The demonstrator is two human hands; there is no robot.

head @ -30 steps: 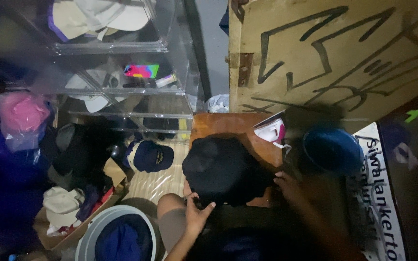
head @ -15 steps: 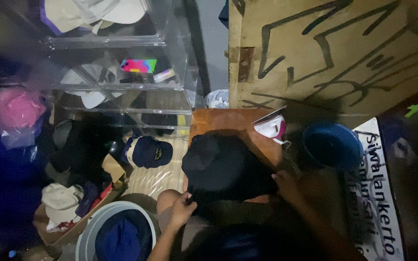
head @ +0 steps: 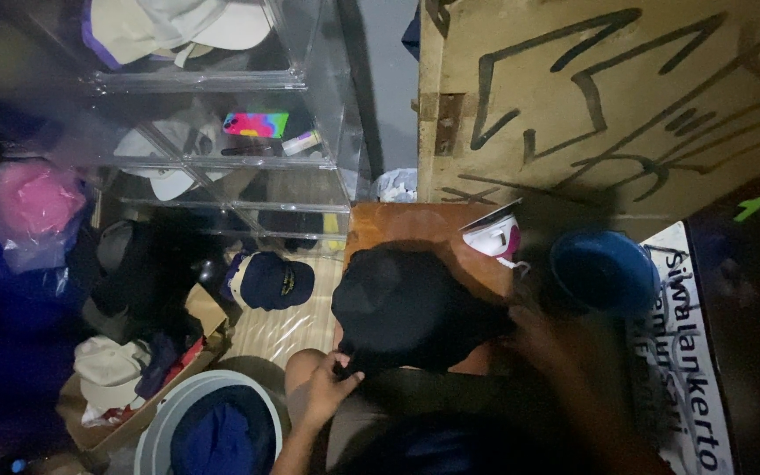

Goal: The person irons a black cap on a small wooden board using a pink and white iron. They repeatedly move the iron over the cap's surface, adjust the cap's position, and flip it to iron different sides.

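Note:
A black cap [head: 406, 303] lies on a small brown wooden board [head: 402, 224] in front of me. My left hand [head: 325, 387] pinches the cap's near left edge, close to my knee. My right hand [head: 543, 339] is dark and blurred at the cap's right side, touching it; how it grips is unclear. A white and pink clothes iron [head: 496, 236] sits on the board's far right corner.
A blue bowl-like tub [head: 604, 271] stands right of the iron. A navy cap [head: 270, 280] lies on the floor to the left. A grey bucket [head: 156, 431] holds blue cloth. Clear stacked boxes [head: 222, 114] hold more caps. A large painted wooden panel [head: 609, 97] stands behind.
My left hand slid left and down along the cap's near edge and now pinches it. The right hand shifted slightly at the cap's right side.

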